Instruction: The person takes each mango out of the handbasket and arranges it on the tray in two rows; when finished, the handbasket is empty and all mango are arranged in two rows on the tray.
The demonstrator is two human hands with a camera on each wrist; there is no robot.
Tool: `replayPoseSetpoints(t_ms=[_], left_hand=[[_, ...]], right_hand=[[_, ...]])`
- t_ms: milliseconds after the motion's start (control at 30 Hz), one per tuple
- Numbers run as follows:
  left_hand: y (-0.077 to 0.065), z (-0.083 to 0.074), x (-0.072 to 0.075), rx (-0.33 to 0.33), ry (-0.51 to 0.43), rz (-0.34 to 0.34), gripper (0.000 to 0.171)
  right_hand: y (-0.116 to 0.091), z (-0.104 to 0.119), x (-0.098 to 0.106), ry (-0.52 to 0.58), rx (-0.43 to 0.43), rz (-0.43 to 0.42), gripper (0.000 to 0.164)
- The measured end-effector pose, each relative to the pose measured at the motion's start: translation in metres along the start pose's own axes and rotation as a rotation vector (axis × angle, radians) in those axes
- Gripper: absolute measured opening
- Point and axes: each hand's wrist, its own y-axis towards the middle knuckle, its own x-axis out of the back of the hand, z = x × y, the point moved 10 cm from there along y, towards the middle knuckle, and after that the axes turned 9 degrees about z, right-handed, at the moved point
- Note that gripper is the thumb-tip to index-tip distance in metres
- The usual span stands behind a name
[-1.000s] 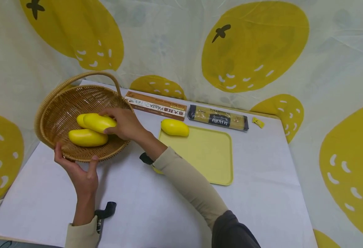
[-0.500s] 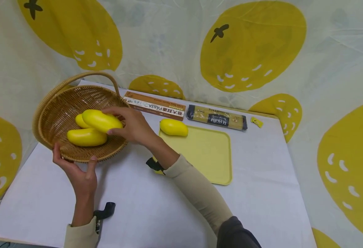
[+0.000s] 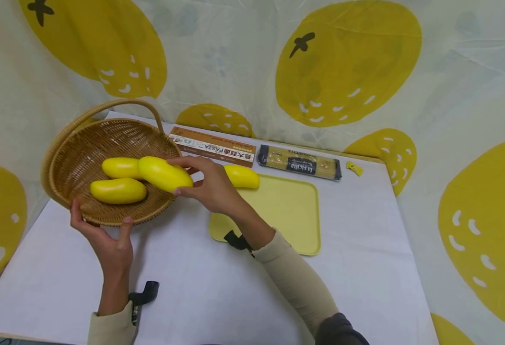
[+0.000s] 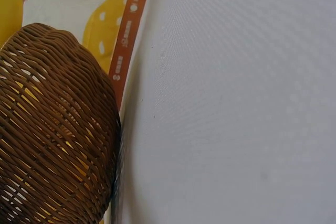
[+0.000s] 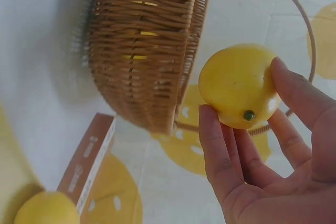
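Observation:
In the head view my right hand (image 3: pixel 215 188) pinches a yellow mango (image 3: pixel 165 174) between thumb and fingers, over the right side of a wicker basket (image 3: pixel 101 136). The right wrist view shows the same mango (image 5: pixel 239 87), its green stem spot toward the camera, beyond the basket's rim. Two more mangoes lie inside, one nearer (image 3: pixel 118 191) and one behind it (image 3: pixel 120 168). My left hand (image 3: pixel 110 249) grips the basket's near rim, and the basket tilts toward me. Only the woven outer wall (image 4: pixel 52 129) shows in the left wrist view.
A pale yellow tray (image 3: pixel 278 211) lies right of the basket, with another mango (image 3: pixel 244 176) at its far left corner, partly behind my right hand. Along the back are a pasta box (image 3: pixel 213 149), a spaghetti pack (image 3: pixel 299 163) and a small yellow packet (image 3: pixel 354 167).
My right hand has drawn the held mango rightward, from over the two in the basket to its right rim. The left hand keeps its grip on the basket.

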Motion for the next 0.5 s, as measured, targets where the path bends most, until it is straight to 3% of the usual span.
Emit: replayPoseSetpoints(t_ms=[167, 500], left_hand=[[0.000, 0.013, 0.002, -0.004, 0.014, -0.002, 0.092], [0.001, 0.010, 0.001, 0.002, -0.003, -0.005, 0.091]], right_hand=[[-0.023, -0.007, 0.016, 0.028, -0.020, -0.042, 0.060], [-0.066, -0.023, 0.052, 0.016, -0.042, -0.123, 0.061]])
